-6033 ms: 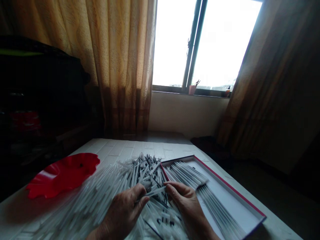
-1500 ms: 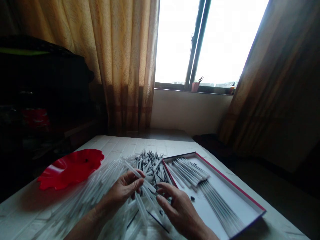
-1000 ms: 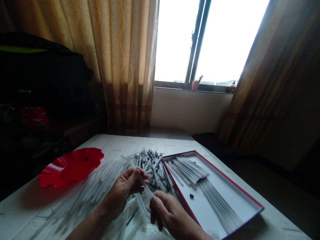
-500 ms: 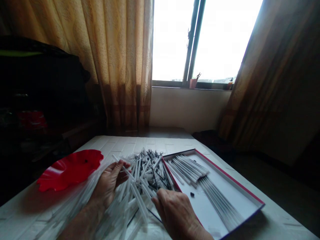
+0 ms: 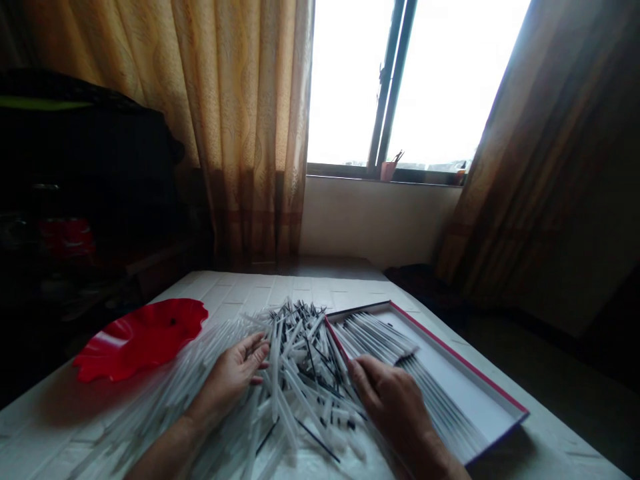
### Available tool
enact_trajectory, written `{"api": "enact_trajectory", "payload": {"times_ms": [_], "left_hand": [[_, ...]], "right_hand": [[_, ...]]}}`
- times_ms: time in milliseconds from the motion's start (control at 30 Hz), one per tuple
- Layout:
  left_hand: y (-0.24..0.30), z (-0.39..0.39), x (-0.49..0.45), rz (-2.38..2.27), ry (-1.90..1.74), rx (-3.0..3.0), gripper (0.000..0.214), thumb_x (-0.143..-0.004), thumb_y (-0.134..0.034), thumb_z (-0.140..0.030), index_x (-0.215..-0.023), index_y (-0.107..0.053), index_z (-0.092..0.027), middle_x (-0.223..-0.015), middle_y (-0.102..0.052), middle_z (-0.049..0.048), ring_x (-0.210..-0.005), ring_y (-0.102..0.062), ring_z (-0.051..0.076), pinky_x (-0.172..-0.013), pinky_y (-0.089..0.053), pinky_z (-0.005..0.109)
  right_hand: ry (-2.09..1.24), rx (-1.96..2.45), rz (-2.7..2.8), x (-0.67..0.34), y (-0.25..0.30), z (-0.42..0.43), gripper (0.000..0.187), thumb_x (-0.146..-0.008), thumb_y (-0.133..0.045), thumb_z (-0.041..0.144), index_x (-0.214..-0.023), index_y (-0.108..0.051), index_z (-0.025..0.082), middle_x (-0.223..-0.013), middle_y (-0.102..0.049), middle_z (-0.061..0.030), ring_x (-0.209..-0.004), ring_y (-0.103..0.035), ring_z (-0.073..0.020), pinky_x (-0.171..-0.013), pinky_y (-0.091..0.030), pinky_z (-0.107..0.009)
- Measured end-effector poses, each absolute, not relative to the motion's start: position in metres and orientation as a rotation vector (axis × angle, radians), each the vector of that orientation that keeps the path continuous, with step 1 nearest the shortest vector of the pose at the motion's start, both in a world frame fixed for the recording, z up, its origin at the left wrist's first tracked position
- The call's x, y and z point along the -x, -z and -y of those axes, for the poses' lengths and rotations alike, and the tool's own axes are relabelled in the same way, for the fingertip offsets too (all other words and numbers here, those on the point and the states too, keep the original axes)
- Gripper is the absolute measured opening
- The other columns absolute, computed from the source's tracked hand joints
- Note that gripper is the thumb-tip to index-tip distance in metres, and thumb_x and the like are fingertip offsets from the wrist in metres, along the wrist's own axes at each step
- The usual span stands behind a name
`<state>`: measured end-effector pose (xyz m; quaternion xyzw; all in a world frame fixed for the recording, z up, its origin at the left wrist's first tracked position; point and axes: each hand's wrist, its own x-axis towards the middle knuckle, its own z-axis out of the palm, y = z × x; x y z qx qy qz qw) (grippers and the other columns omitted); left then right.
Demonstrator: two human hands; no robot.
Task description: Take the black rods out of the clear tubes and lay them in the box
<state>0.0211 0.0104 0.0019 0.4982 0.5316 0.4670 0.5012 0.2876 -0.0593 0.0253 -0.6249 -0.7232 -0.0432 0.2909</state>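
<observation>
Left hand [image 5: 231, 379] open and empty beside heaped clear tubes [image 5: 300, 380], right hand [image 5: 391, 400] over red-rimmed tray [image 5: 450, 351], grip hidden

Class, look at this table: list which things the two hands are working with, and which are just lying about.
Working with: left hand; right hand; pile of clear tubes; red-edged white tray.

Lying about: red dish; pink pot on the windowsill.

Smooth translucent plastic tubes [image 5: 190, 373], a glossy red plastic dish [image 5: 140, 340], a matt white card tray [image 5: 463, 390] and a matt woven cloth curtain [image 5: 240, 133] are noted.
</observation>
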Motion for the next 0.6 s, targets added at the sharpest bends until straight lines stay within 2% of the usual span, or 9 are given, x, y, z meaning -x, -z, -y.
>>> {"api": "enact_trajectory", "payload": {"times_ms": [133, 267, 400, 500, 600], "left_hand": [[0.001, -0.011, -0.017, -1.307, -1.165, -1.285, 0.068, -0.064, -0.08, -0.059, -0.118, -0.068, -0.019, -0.125, -0.069, 0.0144, -0.084, -0.075, 0.026, -0.055, -0.057, 0.027], [0.0, -0.012, -0.017, -1.319, -1.182, -1.368, 0.071, -0.063, -0.074, -0.067, -0.115, -0.068, -0.018, -0.123, -0.07, 0.0134, -0.083, -0.075, 0.026, -0.056, -0.058, 0.029], [-0.003, -0.007, -0.021, -1.338, -1.212, -1.446, 0.067, -0.069, -0.067, -0.069, -0.114, -0.068, -0.019, -0.116, -0.073, 0.0115, -0.087, -0.074, 0.027, -0.058, -0.058, 0.029], [-0.006, -0.004, -0.023, -1.357, -1.221, -1.499, 0.064, -0.071, -0.064, -0.068, -0.112, -0.068, -0.019, -0.112, -0.074, 0.0105, -0.087, -0.075, 0.028, -0.057, -0.057, 0.029], [-0.006, -0.004, -0.022, -1.381, -1.22, -1.547, 0.06, -0.073, -0.061, -0.066, -0.112, -0.068, -0.02, -0.11, -0.075, 0.0094, -0.089, -0.075, 0.028, -0.057, -0.057, 0.027]], "right_hand": [[-0.041, 1.677, 1.624, -0.329, -0.049, 0.058, 0.045, -0.096, -0.037, 0.049, -0.079, -0.068, 0.022, -0.06, -0.07, -0.0041, -0.056, -0.068, -0.0212, -0.054, -0.043, -0.027], [-0.129, 1.944, 1.738, -0.362, -0.065, 0.052, 0.038, -0.095, -0.041, 0.044, -0.092, -0.073, 0.023, -0.08, -0.078, -0.0055, -0.074, -0.072, -0.0235, -0.062, -0.048, -0.028], [-0.127, 2.052, 1.861, -0.371, -0.056, 0.033, 0.026, -0.091, -0.054, 0.033, -0.096, -0.076, 0.022, -0.094, -0.079, -0.0078, -0.086, -0.073, -0.0256, -0.071, -0.049, -0.03], [-0.071, 2.085, 1.912, -0.372, -0.046, 0.016, 0.031, -0.09, -0.058, 0.028, -0.114, -0.073, 0.018, -0.121, -0.072, -0.0125, -0.11, -0.066, -0.0278, -0.087, -0.047, -0.032], [-0.035, 2.131, 1.931, -0.37, -0.044, 0.006, 0.033, -0.091, -0.059, 0.029, -0.119, -0.072, 0.017, -0.125, -0.07, -0.0136, -0.115, -0.064, -0.0272, -0.091, -0.045, -0.031]]}}
